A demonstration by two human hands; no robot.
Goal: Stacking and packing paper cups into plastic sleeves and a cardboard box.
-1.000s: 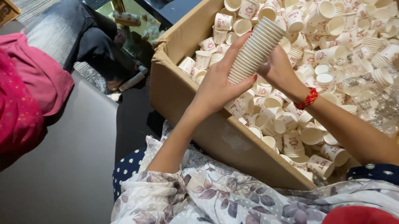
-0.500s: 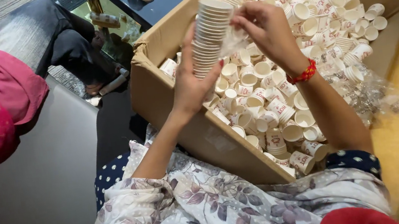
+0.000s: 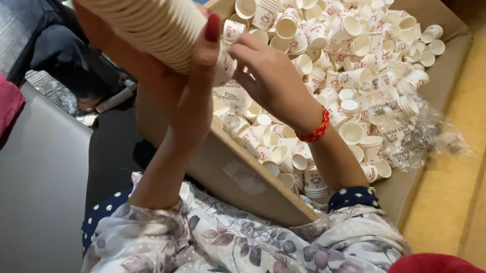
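Long nested stack of paper cups [image 3: 144, 17] held up over the cardboard box [image 3: 241, 168].
We clamp our left hand [image 3: 183, 69] round its lower end, right hand [image 3: 266, 73] pinching the bottom cup; it seems light, crushable and bendy, so grip mid-length, gently.

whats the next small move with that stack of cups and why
Probably seat the cup under the right hand onto the stack's lower end. The left hand holds the stack tilted over the box, and the right fingers sit right at its open end.
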